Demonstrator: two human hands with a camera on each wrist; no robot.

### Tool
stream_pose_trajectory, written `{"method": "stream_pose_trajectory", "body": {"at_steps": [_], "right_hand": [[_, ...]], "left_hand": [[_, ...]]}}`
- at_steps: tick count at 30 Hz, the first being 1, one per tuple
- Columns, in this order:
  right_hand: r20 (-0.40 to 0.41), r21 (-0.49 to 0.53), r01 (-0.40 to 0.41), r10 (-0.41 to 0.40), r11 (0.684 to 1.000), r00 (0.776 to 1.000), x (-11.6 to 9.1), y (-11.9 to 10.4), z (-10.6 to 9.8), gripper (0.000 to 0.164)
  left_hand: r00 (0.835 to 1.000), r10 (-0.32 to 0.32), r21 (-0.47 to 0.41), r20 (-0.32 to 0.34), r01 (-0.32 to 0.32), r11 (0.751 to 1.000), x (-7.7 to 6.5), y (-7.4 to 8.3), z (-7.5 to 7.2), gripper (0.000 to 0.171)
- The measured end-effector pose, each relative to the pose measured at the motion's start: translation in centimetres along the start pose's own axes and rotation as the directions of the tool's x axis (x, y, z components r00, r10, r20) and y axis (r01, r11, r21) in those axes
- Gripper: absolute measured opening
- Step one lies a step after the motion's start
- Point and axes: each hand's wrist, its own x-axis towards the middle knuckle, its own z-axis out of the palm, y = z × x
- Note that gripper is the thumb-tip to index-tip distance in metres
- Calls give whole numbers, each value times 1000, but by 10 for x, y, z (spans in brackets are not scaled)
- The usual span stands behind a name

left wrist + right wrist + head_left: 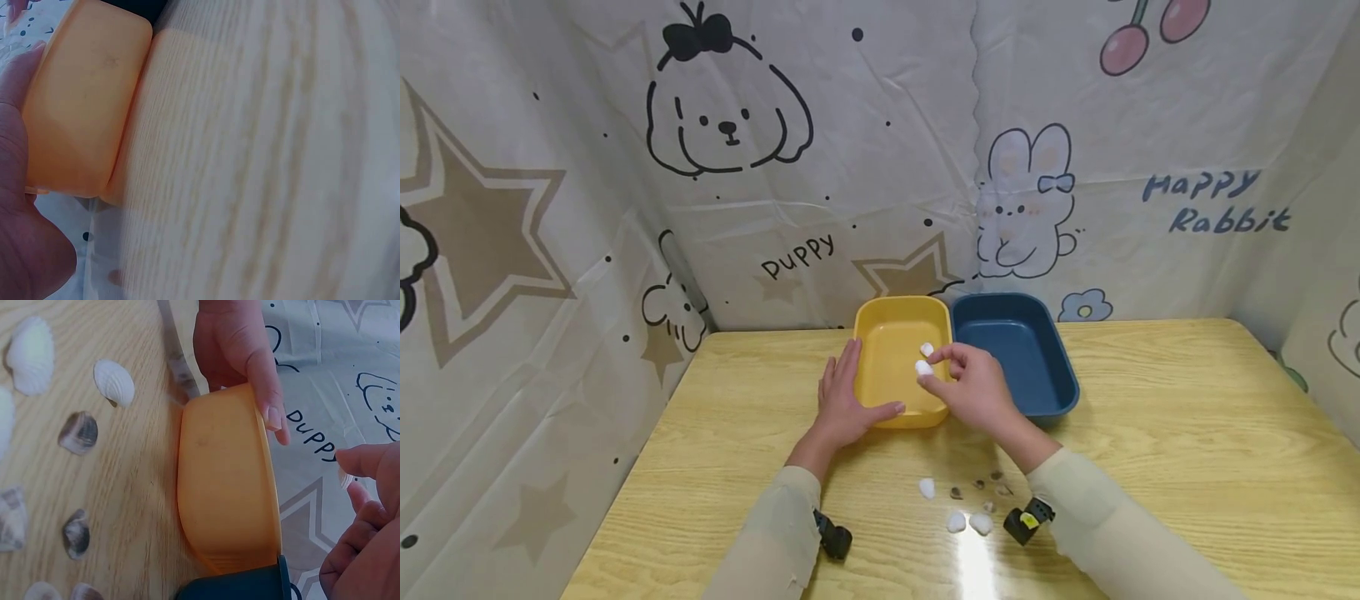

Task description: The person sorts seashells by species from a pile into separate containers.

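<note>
My right hand [976, 385] pinches a white seashell [923, 367] between thumb and fingertip, above the right side of a yellow bin [880, 310]. In the right wrist view the ribbed shell [344, 479] shows between the fingers. Another white shell [927, 349] appears just beyond it, within the bin's outline. My left hand [844, 407] rests against the bin's left side, fingers straight along the wall and thumb across the near rim. Nearer me on the table lie white shells [981, 523] and several small dark shells [79, 432].
A dark blue bin [1063, 367] stands against the yellow one on its right. Behind both hangs a printed cloth [880, 167]. The wooden table [1187, 433] extends to either side. Small black cameras [835, 537] are on the wrists.
</note>
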Motion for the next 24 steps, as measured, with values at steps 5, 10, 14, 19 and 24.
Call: {"method": "stream_pose_trajectory", "body": {"at_steps": [5,10,14,19,24], "right_hand": [[-22,3,7,-7,1000,1000,5,2,1,24],[-45,15,-2,3,1000,999,11,5,2,25],[-67,28,-26,27,999,997,15,10,4,27],[-93,31,-41,44,999,995,20,15,5,26],[-115,29,-36,39,999,993,25,18,7,26]], "left_hand": [[1000,-4,-1,5,4,1000,-1,0,0,122],[1000,2,-9,-2,-2,1000,0,0,0,121],[1000,-2,-14,6,2,1000,0,2,0,121],[1000,0,-1,4,0,1000,0,2,-1,123],[1000,4,-2,0,-4,1000,0,1,0,122]]}}
